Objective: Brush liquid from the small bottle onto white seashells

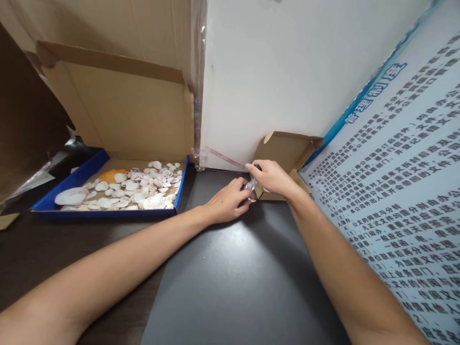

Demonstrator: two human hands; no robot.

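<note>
Above the dark grey mat, my left hand (229, 200) has its fingers curled around a small shiny, clear item (250, 185), too small to make out. My right hand (270, 176) meets it from the right, fingers closed on something small and dark that is mostly hidden. Just behind my right hand stands a small open cardboard box (285, 148), its lid raised. At the left, an open blue-sided box (181, 184) holds many white shells (134, 187) and an orange piece (112, 176).
The grey mat (230, 282) lies on a dark table (118, 278). A white panel (266, 72) rises behind, with brown cardboard (151, 28) to its left. A blue poster with printed characters (406, 191) borders the right side. Clear plastic lies at the far left.
</note>
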